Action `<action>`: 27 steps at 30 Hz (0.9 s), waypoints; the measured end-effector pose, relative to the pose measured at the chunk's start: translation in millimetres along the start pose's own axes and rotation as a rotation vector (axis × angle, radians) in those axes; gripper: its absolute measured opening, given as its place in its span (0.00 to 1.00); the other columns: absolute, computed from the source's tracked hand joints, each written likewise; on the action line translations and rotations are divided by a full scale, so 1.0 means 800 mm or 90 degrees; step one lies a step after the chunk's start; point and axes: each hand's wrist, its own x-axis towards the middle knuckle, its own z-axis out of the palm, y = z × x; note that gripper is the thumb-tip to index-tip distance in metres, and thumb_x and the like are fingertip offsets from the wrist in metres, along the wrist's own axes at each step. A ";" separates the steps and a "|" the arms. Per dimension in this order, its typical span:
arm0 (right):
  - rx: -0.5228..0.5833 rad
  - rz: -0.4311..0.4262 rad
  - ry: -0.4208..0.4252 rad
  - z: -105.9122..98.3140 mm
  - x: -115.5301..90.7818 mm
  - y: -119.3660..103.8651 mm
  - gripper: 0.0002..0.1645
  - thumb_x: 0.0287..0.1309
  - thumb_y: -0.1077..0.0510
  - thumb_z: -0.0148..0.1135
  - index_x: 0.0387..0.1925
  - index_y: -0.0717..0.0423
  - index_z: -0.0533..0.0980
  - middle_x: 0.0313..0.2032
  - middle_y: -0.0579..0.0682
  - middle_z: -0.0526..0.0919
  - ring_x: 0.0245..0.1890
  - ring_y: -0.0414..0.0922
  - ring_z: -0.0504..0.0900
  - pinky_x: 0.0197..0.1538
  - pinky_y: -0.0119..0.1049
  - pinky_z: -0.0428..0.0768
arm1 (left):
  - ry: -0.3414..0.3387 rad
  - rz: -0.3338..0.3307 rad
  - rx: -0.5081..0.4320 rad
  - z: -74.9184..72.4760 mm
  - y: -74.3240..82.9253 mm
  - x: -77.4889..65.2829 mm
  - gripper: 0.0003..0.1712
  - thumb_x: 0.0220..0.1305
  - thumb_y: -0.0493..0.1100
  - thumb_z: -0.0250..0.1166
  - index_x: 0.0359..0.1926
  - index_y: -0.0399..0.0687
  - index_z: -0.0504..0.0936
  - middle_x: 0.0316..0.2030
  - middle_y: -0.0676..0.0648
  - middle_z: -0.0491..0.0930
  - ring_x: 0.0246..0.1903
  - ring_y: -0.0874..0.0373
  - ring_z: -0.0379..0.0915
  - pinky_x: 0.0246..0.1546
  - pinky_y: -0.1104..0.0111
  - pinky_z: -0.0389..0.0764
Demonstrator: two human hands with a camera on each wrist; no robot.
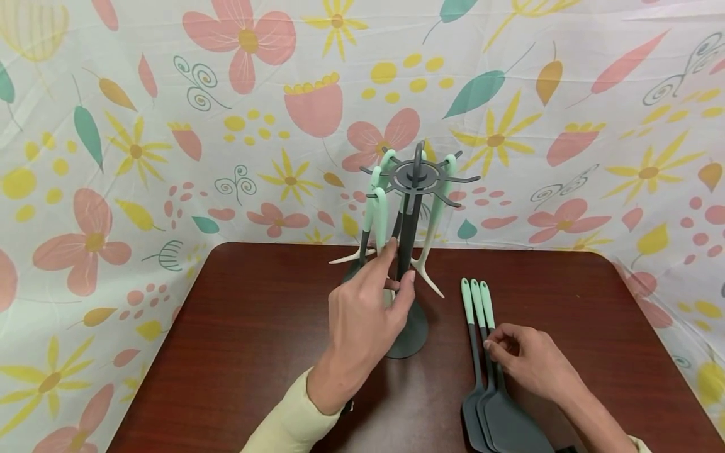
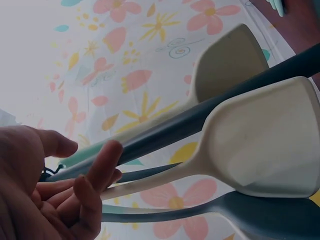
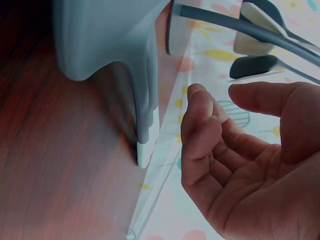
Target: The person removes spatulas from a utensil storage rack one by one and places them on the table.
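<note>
A dark grey utensil stand (image 1: 418, 176) with a ring of hooks carries several hanging utensils with mint handles. My left hand (image 1: 365, 314) is at the handles on its near left side, fingers bent and thumb apart. In the left wrist view a cream turner (image 2: 265, 140) hangs just beyond those fingers (image 2: 107, 160); whether they touch its handle is unclear. Three dark grey turners (image 1: 510, 421) with mint handles lie stacked on the table to the right. Over their shafts hovers my right hand (image 1: 532, 358), fingers loosely curled, nothing between them; the right wrist view shows a gap to the stack.
The dark red-brown wooden table (image 1: 255, 352) reaches back to a flower-printed cloth (image 1: 272, 126). The stand's round base (image 1: 410, 333) sits near the table's middle. A dark grey utensil (image 2: 265, 215) and another cream one (image 2: 232, 62) hang from it.
</note>
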 end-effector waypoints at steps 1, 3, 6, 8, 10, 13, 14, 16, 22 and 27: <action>0.000 0.000 0.000 0.000 0.000 0.000 0.09 0.75 0.50 0.65 0.42 0.51 0.85 0.29 0.44 0.84 0.25 0.38 0.78 0.28 0.34 0.76 | 0.009 0.000 0.007 0.002 0.000 0.001 0.26 0.71 0.45 0.70 0.67 0.42 0.82 0.44 0.50 0.90 0.29 0.68 0.86 0.20 0.71 0.78; -0.001 -0.001 -0.001 0.000 0.000 0.000 0.10 0.75 0.50 0.65 0.42 0.51 0.85 0.29 0.44 0.84 0.25 0.38 0.78 0.28 0.34 0.76 | 0.020 -0.001 0.023 0.006 0.000 0.004 0.25 0.71 0.45 0.71 0.65 0.42 0.83 0.41 0.51 0.89 0.27 0.68 0.85 0.19 0.71 0.77; 0.002 -0.001 -0.004 0.000 0.000 0.000 0.10 0.75 0.50 0.65 0.42 0.51 0.85 0.29 0.44 0.84 0.24 0.38 0.77 0.28 0.34 0.76 | 0.021 -0.013 0.042 0.012 0.000 0.006 0.23 0.71 0.47 0.71 0.63 0.43 0.84 0.34 0.52 0.87 0.26 0.68 0.83 0.19 0.72 0.76; 0.003 -0.003 -0.004 -0.001 0.000 -0.001 0.09 0.75 0.51 0.65 0.41 0.51 0.85 0.29 0.44 0.84 0.24 0.38 0.78 0.28 0.34 0.76 | 0.022 -0.018 0.055 0.015 0.000 0.007 0.22 0.72 0.47 0.71 0.62 0.43 0.85 0.30 0.53 0.86 0.24 0.67 0.81 0.18 0.72 0.74; 0.004 -0.006 -0.003 -0.002 0.001 -0.001 0.08 0.75 0.52 0.65 0.41 0.51 0.84 0.29 0.44 0.84 0.24 0.38 0.78 0.28 0.34 0.77 | 0.028 -0.020 0.064 0.017 -0.002 0.008 0.20 0.72 0.48 0.71 0.60 0.44 0.87 0.28 0.54 0.85 0.22 0.66 0.80 0.18 0.73 0.74; 0.002 -0.015 0.001 -0.003 0.003 0.001 0.08 0.75 0.52 0.66 0.41 0.51 0.84 0.29 0.43 0.85 0.24 0.38 0.78 0.28 0.34 0.77 | 0.045 -0.014 0.059 0.020 -0.007 0.010 0.18 0.71 0.48 0.72 0.56 0.45 0.88 0.29 0.54 0.86 0.22 0.65 0.80 0.19 0.73 0.76; 0.000 -0.020 0.003 -0.003 0.003 0.001 0.08 0.75 0.52 0.66 0.41 0.51 0.84 0.29 0.43 0.84 0.24 0.38 0.78 0.28 0.34 0.76 | 0.051 -0.011 0.053 0.020 -0.008 0.010 0.17 0.71 0.47 0.73 0.55 0.45 0.89 0.29 0.54 0.86 0.22 0.65 0.81 0.20 0.72 0.77; -0.005 -0.032 0.010 -0.003 0.003 0.001 0.08 0.75 0.51 0.66 0.41 0.50 0.85 0.29 0.42 0.84 0.25 0.37 0.77 0.28 0.34 0.75 | 0.062 -0.007 0.040 0.021 -0.011 0.011 0.15 0.70 0.47 0.74 0.52 0.46 0.89 0.29 0.54 0.86 0.22 0.65 0.81 0.21 0.72 0.78; -0.015 -0.076 0.071 -0.008 0.007 -0.005 0.06 0.74 0.52 0.67 0.44 0.49 0.85 0.30 0.42 0.84 0.25 0.37 0.77 0.28 0.34 0.74 | 0.078 0.001 0.020 0.024 -0.014 0.011 0.13 0.68 0.47 0.75 0.50 0.48 0.90 0.27 0.56 0.84 0.22 0.65 0.80 0.21 0.73 0.77; -0.014 -0.133 0.135 -0.012 0.013 -0.017 0.03 0.72 0.58 0.68 0.44 0.48 0.85 0.31 0.40 0.84 0.25 0.36 0.78 0.28 0.34 0.77 | 0.078 -0.004 0.026 0.025 -0.014 0.011 0.13 0.68 0.47 0.75 0.50 0.49 0.90 0.27 0.56 0.84 0.20 0.65 0.78 0.19 0.74 0.75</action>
